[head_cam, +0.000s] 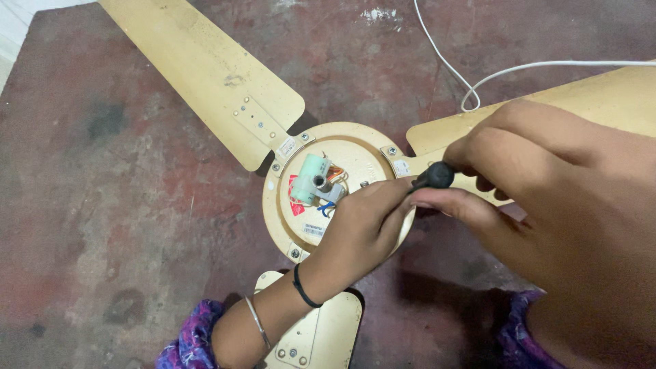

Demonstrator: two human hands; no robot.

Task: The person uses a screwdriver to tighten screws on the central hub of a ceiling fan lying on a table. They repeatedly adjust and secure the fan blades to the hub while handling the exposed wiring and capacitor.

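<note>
A cream ceiling fan lies on the floor with its round motor hub (pixel 355 147) facing up and three blades spreading out. On the hub sit a pale green capacitor (pixel 311 179) and coloured wires. My left hand (pixel 362 229) rests on the right part of the hub, fingers curled near the blade bracket. My right hand (pixel 540 184) pinches a small black handle (pixel 435 175), likely a screwdriver, just above the hub's right edge. Its tip is hidden behind my fingers.
The floor (pixel 102 205) is worn red-brown concrete. A white cable (pixel 471 85) loops across the floor behind the fan. Blades reach to the upper left (pixel 198 68), the right (pixel 601 96) and toward me (pixel 318 335). Purple patterned cloth (pixel 188 338) shows at the bottom.
</note>
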